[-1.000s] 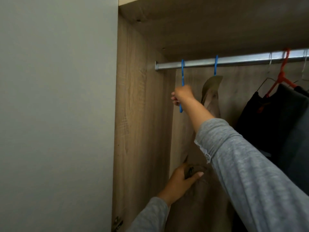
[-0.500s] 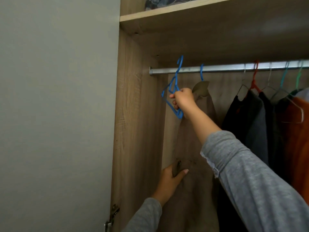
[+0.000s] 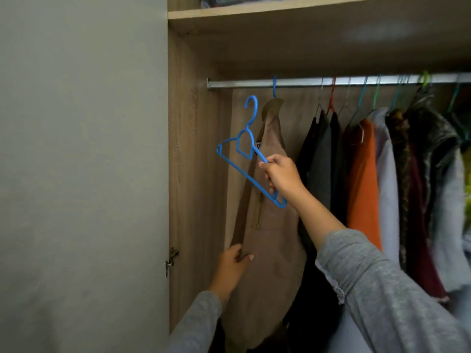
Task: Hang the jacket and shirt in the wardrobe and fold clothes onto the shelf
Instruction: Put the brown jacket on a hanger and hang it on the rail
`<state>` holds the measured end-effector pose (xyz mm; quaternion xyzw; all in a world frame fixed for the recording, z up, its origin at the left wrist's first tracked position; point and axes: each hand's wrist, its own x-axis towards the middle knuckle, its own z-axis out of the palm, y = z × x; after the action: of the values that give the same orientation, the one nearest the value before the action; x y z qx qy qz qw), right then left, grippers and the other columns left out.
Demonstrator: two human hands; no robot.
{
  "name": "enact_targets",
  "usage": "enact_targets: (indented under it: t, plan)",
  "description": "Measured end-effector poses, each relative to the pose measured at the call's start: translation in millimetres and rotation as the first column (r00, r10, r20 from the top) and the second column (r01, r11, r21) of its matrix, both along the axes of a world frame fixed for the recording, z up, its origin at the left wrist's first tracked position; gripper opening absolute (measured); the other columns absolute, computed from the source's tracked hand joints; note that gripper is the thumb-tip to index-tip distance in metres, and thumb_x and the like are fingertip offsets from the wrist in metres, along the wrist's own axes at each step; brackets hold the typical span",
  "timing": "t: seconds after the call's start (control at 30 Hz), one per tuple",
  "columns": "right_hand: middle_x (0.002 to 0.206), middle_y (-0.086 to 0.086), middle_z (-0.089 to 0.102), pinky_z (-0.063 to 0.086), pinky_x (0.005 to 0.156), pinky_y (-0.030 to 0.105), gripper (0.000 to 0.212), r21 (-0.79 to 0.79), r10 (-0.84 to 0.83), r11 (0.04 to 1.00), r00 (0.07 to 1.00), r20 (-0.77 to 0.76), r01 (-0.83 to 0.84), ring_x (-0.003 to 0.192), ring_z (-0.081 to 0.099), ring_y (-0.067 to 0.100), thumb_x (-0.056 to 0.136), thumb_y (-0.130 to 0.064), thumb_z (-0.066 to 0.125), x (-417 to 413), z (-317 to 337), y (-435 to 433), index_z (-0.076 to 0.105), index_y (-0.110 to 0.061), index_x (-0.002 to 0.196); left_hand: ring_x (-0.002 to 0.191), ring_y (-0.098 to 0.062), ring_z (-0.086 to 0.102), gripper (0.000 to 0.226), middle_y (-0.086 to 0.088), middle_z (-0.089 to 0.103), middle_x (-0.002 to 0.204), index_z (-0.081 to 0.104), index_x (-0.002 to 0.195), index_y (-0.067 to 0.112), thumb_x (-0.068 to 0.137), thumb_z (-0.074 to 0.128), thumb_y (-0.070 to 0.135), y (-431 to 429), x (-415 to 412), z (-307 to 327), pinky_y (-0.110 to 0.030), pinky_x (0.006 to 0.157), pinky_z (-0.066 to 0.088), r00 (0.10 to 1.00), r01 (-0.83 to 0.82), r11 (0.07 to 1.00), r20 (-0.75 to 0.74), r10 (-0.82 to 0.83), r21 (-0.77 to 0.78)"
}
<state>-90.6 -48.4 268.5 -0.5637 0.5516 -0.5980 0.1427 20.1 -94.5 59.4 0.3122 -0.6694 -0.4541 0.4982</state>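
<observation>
A brown jacket (image 3: 270, 225) hangs on a blue hanger from the metal rail (image 3: 293, 83) at the wardrobe's left end. My right hand (image 3: 281, 175) grips an empty blue hanger (image 3: 246, 151) by its right arm, holding it off the rail, below it and in front of the jacket. My left hand (image 3: 233, 263) rests lower down on the jacket's left edge, thumb over the fabric.
Several garments hang to the right on coloured hangers, among them dark ones (image 3: 321, 154) and an orange one (image 3: 363, 174). A wooden shelf (image 3: 254, 11) runs above the rail. The wardrobe's side panel (image 3: 191, 174) and a grey wall (image 3: 81, 161) stand to the left.
The empty blue hanger came off the rail; my right hand carried it down and out. My left hand stayed on the jacket's edge. The view widened to the right.
</observation>
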Motion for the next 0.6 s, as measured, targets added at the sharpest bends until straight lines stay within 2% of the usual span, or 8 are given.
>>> enact_targets:
  t: [0.07,0.2,0.3,0.33,0.43,0.53,0.6]
  plan:
    - [0.055,0.002,0.045,0.035,0.032,0.018,0.018,0.054,0.006,0.999,1.000,-0.004,-0.006,0.037,0.042,0.010,0.092,-0.013,0.054,-1,-15,21,0.051,-0.012,0.075,0.070,-0.009,0.064,0.018,0.002,0.067,0.075,0.062,0.076,0.016,0.085,0.065,0.000,18,5,-9,-0.013,0.063,0.048,0.999,-0.041,0.999,0.006,0.041,0.024]
    - [0.052,0.002,0.044,0.036,0.034,0.021,0.015,0.126,0.062,0.990,0.998,-0.001,-0.061,0.031,0.039,0.007,0.093,-0.014,0.055,-7,-38,66,0.051,-0.009,0.079,0.065,-0.009,0.057,0.022,-0.001,0.061,0.068,0.059,0.071,0.015,0.083,0.066,-0.003,51,17,-8,-0.010,0.056,0.046,0.993,-0.113,0.990,0.046,0.109,0.089]
    - [0.048,0.002,0.042,0.035,0.034,0.024,0.019,0.130,0.108,0.986,0.994,-0.023,-0.104,0.031,0.036,0.010,0.092,-0.011,0.056,-18,-53,99,0.050,-0.010,0.073,0.074,-0.020,0.061,0.021,-0.007,0.063,0.074,0.061,0.076,0.010,0.083,0.061,-0.009,75,32,6,-0.019,0.066,0.053,0.997,-0.070,0.986,-0.015,0.073,0.148]
    - [0.048,0.002,0.042,0.035,0.033,0.024,0.021,0.129,0.133,0.983,0.991,-0.033,-0.128,0.030,0.036,0.010,0.091,-0.009,0.056,-23,-57,112,0.050,-0.011,0.071,0.078,-0.022,0.062,0.018,-0.007,0.064,0.078,0.061,0.080,0.010,0.084,0.060,-0.007,85,38,11,-0.020,0.071,0.053,0.995,-0.101,0.986,-0.009,0.103,0.132]
    - [0.047,0.002,0.040,0.034,0.031,0.020,0.020,0.148,0.213,0.968,0.976,-0.044,-0.204,0.029,0.034,0.008,0.091,-0.006,0.056,-34,-65,143,0.051,-0.009,0.071,0.089,-0.020,0.058,0.014,-0.002,0.061,0.086,0.058,0.095,0.007,0.087,0.058,-0.005,112,55,31,-0.009,0.073,0.047,0.959,-0.283,0.958,0.013,0.284,-0.051]
    - [0.043,-0.002,0.042,0.034,0.033,0.018,0.016,0.208,0.291,0.940,0.953,-0.078,-0.270,0.029,0.035,0.007,0.090,-0.006,0.056,-42,-73,176,0.055,-0.008,0.074,0.109,-0.025,0.055,0.029,-0.011,0.060,0.113,0.056,0.116,0.001,0.087,0.061,0.001,144,70,46,-0.030,0.098,0.043,0.862,-0.452,0.835,0.085,0.499,-0.314]
    - [0.039,-0.006,0.045,0.034,0.034,0.018,0.015,0.260,0.345,0.915,0.933,-0.107,-0.308,0.030,0.037,0.006,0.090,-0.005,0.058,-47,-81,205,0.059,-0.009,0.075,0.117,-0.027,0.050,0.039,-0.015,0.055,0.124,0.053,0.124,-0.001,0.087,0.062,0.005,170,77,54,-0.032,0.103,0.036,0.811,-0.461,0.766,0.138,0.568,-0.447]
